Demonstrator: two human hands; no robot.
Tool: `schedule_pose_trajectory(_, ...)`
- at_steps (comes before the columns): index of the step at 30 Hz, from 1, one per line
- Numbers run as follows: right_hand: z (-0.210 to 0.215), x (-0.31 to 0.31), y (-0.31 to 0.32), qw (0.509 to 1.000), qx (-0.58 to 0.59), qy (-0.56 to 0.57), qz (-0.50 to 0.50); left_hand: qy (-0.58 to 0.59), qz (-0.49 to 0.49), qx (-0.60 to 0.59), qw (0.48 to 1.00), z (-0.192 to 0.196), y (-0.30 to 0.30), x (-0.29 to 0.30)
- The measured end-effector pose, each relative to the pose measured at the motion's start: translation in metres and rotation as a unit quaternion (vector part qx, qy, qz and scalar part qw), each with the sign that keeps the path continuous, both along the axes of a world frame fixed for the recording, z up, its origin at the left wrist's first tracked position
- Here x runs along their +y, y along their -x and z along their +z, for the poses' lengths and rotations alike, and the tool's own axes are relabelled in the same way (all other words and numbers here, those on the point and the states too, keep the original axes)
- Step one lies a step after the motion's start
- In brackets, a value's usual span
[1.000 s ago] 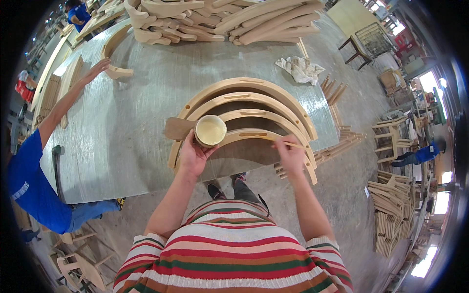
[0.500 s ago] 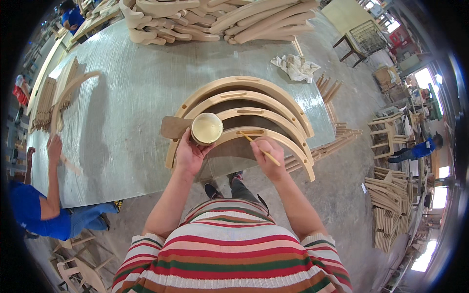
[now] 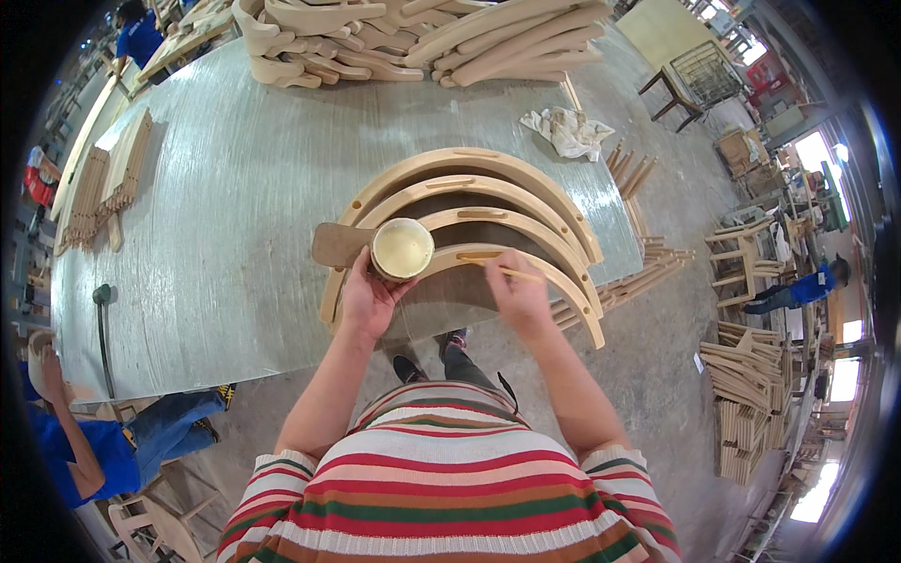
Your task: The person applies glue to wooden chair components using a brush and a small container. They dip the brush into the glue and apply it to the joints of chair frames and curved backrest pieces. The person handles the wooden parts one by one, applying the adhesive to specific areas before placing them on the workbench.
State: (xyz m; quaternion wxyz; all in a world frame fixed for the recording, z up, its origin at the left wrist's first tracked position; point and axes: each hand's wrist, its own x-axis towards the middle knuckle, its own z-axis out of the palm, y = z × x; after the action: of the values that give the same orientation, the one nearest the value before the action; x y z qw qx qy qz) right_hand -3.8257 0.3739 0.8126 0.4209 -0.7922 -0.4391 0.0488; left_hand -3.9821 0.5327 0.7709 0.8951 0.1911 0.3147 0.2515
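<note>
My left hand [image 3: 366,302] is closed round a round pot [image 3: 402,249] of pale cream-coloured liquid, held level over the left part of the curved wooden rails. Pinched in my right hand [image 3: 521,298] is a thin wooden stick [image 3: 526,274]. Its tip is at the slot in the nearest curved rail [image 3: 554,280]; whether it touches the wood I cannot tell. Behind that rail lie three more, a second [image 3: 540,232], a third [image 3: 526,196] and the farthest [image 3: 526,169], nested like arches. Slots and round holes show in their edges. A flat brown piece [image 3: 338,246] shows beside the pot.
A metal-topped table [image 3: 253,188] bears the rails. Shaped wooden parts [image 3: 338,42] are piled at its far edge, near a crumpled white cloth [image 3: 569,131]. Bundled slats [image 3: 105,178] and a mallet [image 3: 102,298] are at the left. A co-worker in blue [image 3: 94,455] is at the left edge.
The stick has swung flatter, with my right hand slightly higher. The pot has shifted slightly right. At the left, the co-worker's arm and a curved wooden piece have left the tabletop, and the mallet shows.
</note>
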Motion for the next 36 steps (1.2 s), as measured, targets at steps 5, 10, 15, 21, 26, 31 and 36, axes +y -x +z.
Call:
schedule_pose_trajectory(5,0.013,-0.02,-0.023,0.995,-0.054,0.073,-0.046,-0.005,0.01,-0.013,1.0,-0.006,0.008,0.003)
schedule_pose_trajectory(10,-0.005,-0.001,0.004,0.998,-0.017,-0.04,0.038,0.003,0.017,-0.012,1.0,-0.006,0.008,0.002)
schedule_pose_trajectory(15,0.01,-0.014,-0.008,0.998,-0.022,0.056,-0.005,-0.003,0.028,-0.032,0.999,-0.009,0.013,0.004)
schedule_pose_trajectory(21,0.005,-0.009,-0.009,0.996,-0.087,-0.001,-0.004,0.014,0.022,-0.021,0.999,-0.006,0.008,-0.002)
schedule_pose_trajectory(26,-0.01,0.002,0.006,0.985,-0.077,-0.081,0.133,0.009,0.003,-0.023,1.0,-0.009,0.008,-0.002)
schedule_pose_trajectory(31,0.006,-0.031,-0.033,0.995,-0.098,0.016,0.018,0.007,0.008,-0.018,1.0,-0.008,0.006,-0.003)
schedule_pose_trajectory(36,0.035,-0.044,-0.046,0.975,-0.158,0.047,0.147,-0.005,-0.012,-0.009,1.0,-0.008,-0.002,-0.002)
